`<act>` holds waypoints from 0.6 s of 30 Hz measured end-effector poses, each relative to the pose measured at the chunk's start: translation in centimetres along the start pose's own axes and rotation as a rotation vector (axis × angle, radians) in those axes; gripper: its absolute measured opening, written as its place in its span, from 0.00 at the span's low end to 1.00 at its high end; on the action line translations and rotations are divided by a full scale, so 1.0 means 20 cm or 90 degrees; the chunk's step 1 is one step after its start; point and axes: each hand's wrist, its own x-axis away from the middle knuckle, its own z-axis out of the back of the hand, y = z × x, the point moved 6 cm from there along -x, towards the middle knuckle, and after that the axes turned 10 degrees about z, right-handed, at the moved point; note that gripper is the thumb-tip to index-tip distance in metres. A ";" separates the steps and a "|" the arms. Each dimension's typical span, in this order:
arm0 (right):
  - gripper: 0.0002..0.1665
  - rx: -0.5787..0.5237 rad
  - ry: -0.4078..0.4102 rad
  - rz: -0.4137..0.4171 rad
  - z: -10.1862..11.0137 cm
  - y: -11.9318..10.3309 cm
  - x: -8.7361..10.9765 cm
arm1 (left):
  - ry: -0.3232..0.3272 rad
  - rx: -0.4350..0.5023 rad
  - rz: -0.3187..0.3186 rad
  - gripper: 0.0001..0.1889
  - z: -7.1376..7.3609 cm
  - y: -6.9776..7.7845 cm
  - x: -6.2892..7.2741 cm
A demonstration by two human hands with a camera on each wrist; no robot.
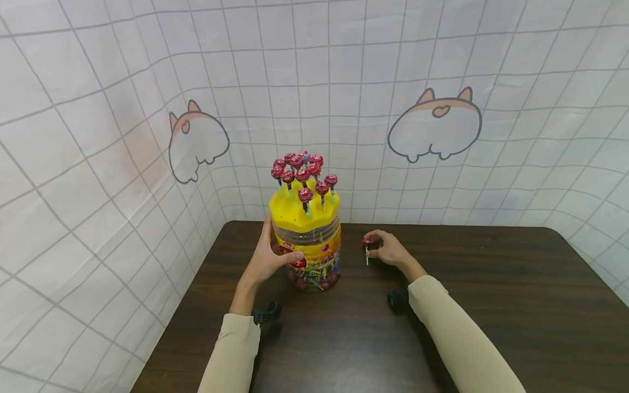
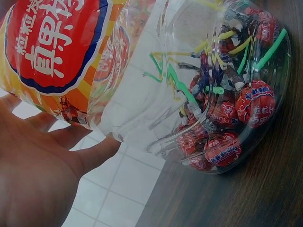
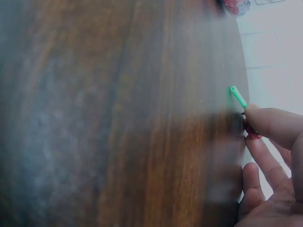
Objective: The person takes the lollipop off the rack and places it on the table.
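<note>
A clear plastic candy jar with a yellow-and-red label stands upright on the table. Several red-wrapped lollipops are stuck by their sticks in its yellow lid. My left hand holds the jar's left side, thumb across the front, fingers partly hidden behind. In the left wrist view, loose lollipops lie in the bottom of the jar. To the jar's right, my right hand pinches one red lollipop between thumb and fingers. Its green stick points down in the head view.
The dark brown wooden table extends to the right of my right hand. A white grid-patterned cloth with cartoon animal drawings hangs behind and to the sides. A black strap sits by the left wrist, and a dark device by the right.
</note>
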 end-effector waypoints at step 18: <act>0.27 -0.051 0.004 -0.034 0.01 0.02 0.01 | 0.006 -0.001 0.008 0.57 0.00 0.01 0.01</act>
